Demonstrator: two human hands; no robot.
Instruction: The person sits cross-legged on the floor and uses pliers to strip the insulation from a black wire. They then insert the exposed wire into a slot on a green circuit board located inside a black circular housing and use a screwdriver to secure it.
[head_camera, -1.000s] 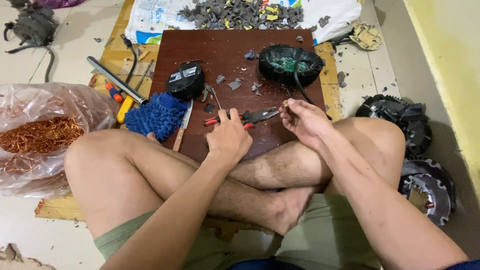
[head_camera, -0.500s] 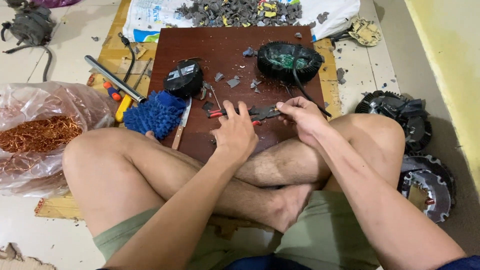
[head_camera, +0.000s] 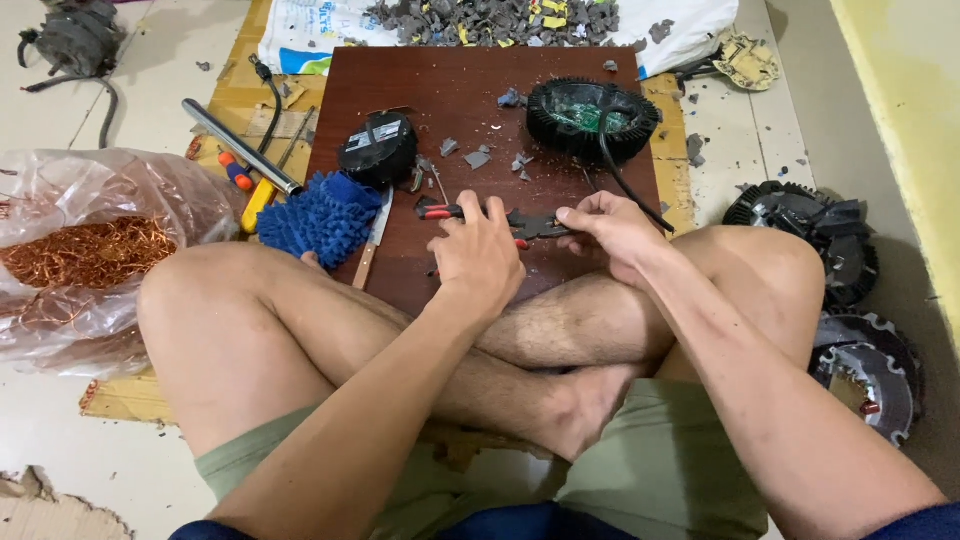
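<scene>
L hand (head_camera: 482, 252): I see it curled over the red-handled pliers (head_camera: 470, 214), fingers wrapped on the grips, knuckles up. Pliers lie flat on the brown board surface (head_camera: 450, 80), handles poking out left of the hand, dark head pointing right.

R hand (head_camera: 612, 228): fingertips pinched together just beside the pliers' head; what they pinch is too small to tell. Black cable (head_camera: 625, 180) runs from near this hand up to the round black finned housing (head_camera: 592, 118) at the board's far right.

Board, near edge: hidden under my crossed legs. Middle strip betw. hands and housing mostly bare, w/ grey chips (head_camera: 478, 158) scattered.

Left of L hand: knife (head_camera: 372, 240), blue shaggy mitt (head_camera: 320, 215) overhanging the board's left edge, small black casing (head_camera: 378, 148) behind it.

Off board, left: metal tube (head_camera: 240, 145), yellow-handled tool (head_camera: 258, 203), plastic bag of copper wire (head_camera: 85, 250) on floor.

Far edge: heap of grey rubble (head_camera: 490, 20) on white sack.

Right, on floor: two more finned housings (head_camera: 810, 225), well apart from R hand.
</scene>
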